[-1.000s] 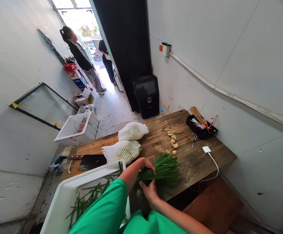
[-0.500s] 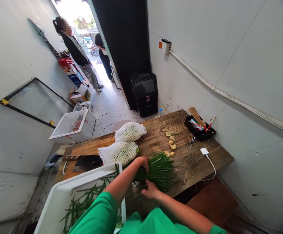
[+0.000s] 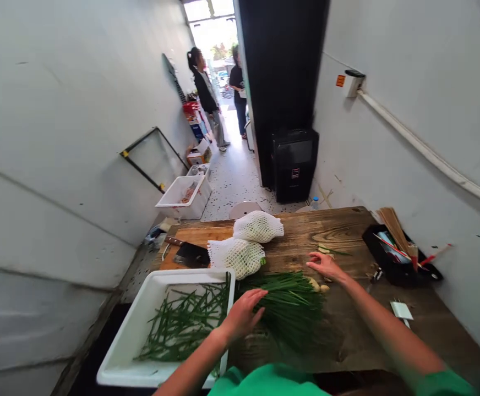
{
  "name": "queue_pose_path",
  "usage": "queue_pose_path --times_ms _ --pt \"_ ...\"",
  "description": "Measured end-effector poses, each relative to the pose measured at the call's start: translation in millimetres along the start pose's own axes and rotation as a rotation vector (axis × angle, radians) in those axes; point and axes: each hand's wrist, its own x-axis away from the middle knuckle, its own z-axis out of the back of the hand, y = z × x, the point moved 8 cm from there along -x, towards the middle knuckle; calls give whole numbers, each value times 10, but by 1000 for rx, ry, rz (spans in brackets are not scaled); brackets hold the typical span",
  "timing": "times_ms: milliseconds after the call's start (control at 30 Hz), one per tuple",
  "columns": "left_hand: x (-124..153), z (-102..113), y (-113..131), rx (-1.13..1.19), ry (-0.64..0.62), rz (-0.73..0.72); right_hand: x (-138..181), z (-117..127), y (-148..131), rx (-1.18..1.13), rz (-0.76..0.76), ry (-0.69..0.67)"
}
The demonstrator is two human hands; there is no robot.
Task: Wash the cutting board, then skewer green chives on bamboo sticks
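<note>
A bundle of green chives (image 3: 289,300) lies on the wooden table (image 3: 347,231). My left hand (image 3: 243,314) rests flat on the bundle's near left end, fingers stretched out. My right hand (image 3: 326,265) is open over the table just beyond the chives, fingers spread, above some pale ginger pieces (image 3: 319,285). It holds nothing. More chives lie in a white tray (image 3: 141,330) at the table's left corner.
Two vegetables in white foam netting (image 3: 244,247) lie beside a cleaver (image 3: 190,254) on a cutting board (image 3: 194,237). A black tray of chopsticks and pens (image 3: 401,253) and a white adapter (image 3: 401,311) sit at right. Two people stand far down the corridor by boxes and a black speaker (image 3: 294,164).
Both hands let go of the chive bundle's sides; my right hand reached forward past it toward the ginger pieces, my left now lies flat on top. The camera swung left.
</note>
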Motion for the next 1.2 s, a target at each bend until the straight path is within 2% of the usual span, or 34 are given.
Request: queue_pose_path --times_ms 133,267,333,433,567,767,867,967,1100,1200 --pt "848 491 -130 -138 263 71 -590 -287 -617 297 229 23" --pt "1649 939 -391 -203 532 270 -970 -688 -1235 618 376 163" --pt "1987 1093 -545 -199 624 373 -1080 -948 -1460 771 477 192" --pt "2392 1225 -762 -169 700 472 -1200 -1335 -1611 879 589 175" --pt "2816 1282 -1018 -131 749 548 -1415 -1548 -1573 883 539 140" --pt "3230 1338 -1385 -86 736 586 -1611 -1522 -1644 934 556 29" --pt "3349 1406 -1567 -68 727 633 -1624 -1508 -1687 898 466 75" --pt "3410 1470 -1698 -59 729 668 -1610 -1603 -1746 864 419 142" --pt "3429 1569 -1751 -81 763 639 -1628 -1693 -1799 825 400 191" --pt "3466 1670 -1762 -96 803 611 -1679 -1577 -1789 780 401 228"
